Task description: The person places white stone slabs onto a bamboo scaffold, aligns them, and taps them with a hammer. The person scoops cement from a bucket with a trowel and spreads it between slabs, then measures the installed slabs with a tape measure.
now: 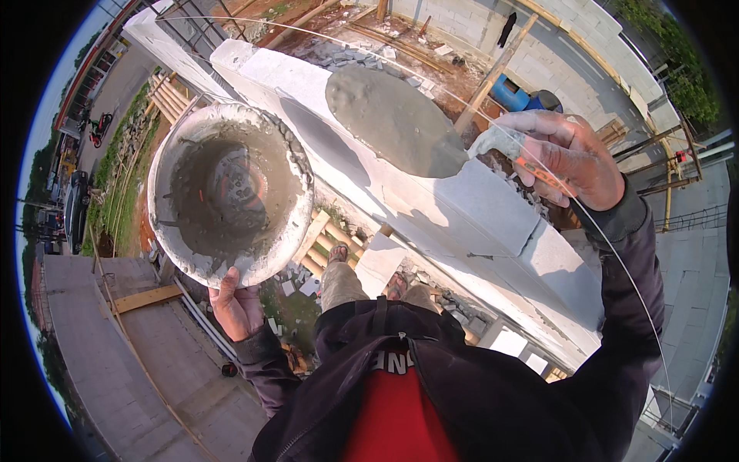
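My left hand (pixel 238 306) grips the near rim of a round, mortar-crusted bucket (pixel 295 231), thumb over the edge. Wet grey mortar (pixel 196 219) coats its inside and lies in the bottom. In my right hand (pixel 573 150) is a trowel (pixel 396 119), its orange handle wrapped by my fingers. Grey mortar covers the trowel's broad rounded blade, which extends left over the white block wall (pixel 454 219). A dark shadow falls on the wall beside the blade. Whether the blade touches the wall I cannot tell.
A thin string (pixel 369 52) runs across the wall and past my right hand. Below, my feet stand near bamboo poles (pixel 332 245) and block rubble. A wooden prop (pixel 496 73) and blue drums (pixel 512 94) stand beyond the wall. Vehicles are parked far left.
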A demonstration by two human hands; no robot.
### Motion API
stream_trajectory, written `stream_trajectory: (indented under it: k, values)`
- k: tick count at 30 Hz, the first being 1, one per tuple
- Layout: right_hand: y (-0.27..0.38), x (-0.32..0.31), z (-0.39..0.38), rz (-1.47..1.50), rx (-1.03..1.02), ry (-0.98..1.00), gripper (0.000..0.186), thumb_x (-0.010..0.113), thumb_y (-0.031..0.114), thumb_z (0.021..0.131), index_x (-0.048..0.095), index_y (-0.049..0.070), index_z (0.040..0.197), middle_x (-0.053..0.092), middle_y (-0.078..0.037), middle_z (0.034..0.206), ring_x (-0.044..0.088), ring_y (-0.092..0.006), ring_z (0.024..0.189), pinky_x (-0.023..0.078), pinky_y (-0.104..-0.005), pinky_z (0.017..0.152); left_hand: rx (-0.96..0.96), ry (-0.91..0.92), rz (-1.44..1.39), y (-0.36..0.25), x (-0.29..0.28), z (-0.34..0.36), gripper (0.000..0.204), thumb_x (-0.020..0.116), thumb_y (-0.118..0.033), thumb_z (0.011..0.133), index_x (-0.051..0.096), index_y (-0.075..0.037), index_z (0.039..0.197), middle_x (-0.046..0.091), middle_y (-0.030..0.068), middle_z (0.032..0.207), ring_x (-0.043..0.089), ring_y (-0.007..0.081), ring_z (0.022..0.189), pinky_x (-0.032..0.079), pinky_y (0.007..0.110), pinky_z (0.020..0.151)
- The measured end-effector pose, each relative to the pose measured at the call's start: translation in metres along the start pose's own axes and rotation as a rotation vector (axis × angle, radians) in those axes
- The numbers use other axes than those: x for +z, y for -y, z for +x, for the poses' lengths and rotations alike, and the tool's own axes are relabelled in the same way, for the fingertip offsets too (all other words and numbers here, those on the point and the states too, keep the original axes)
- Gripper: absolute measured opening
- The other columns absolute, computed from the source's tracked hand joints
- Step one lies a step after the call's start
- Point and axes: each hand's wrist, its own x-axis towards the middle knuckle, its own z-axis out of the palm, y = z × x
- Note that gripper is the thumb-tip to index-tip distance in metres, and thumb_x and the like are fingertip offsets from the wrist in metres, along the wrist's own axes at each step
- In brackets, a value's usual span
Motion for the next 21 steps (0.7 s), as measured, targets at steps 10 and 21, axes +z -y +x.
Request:
stream_trajectory:
  k: [10, 21]
  values:
    - [-0.055, -0.109, -0.098, 0.181, 0.282, -0.312, 0.052, 0.068, 0.031, 0.094, 0.061, -0.006, 0.129, 0.063, -0.006, 0.075, 0.046, -0.0038, 0.044, 0.037, -0.0201, 0.043, -0.082, -0.275, 0.187, 0.019, -0.107, 0.045, 0.053, 0.060, 0.002, 0.087, 0.046, 0.000, 0.139, 0.058, 0.0185, 0.128, 0.060, 0.0354, 0.118, 0.053, 0.052, 0.100]
    - [-0.084, -0.093, -0.086, -0.919, 0.235, -0.063, 0.030, 0.070, 0.007, 0.080, 0.072, 0.000, 0.110, 0.068, -0.017, 0.082, 0.067, -0.0308, 0.071, 0.054, -0.0426, 0.066, -0.217, -0.560, 0.279, 0.044, -0.156, 0.054, 0.034, 0.064, 0.000, 0.083, 0.057, 0.006, 0.116, 0.064, 0.0185, 0.114, 0.064, 0.0351, 0.108, 0.054, 0.047, 0.097]
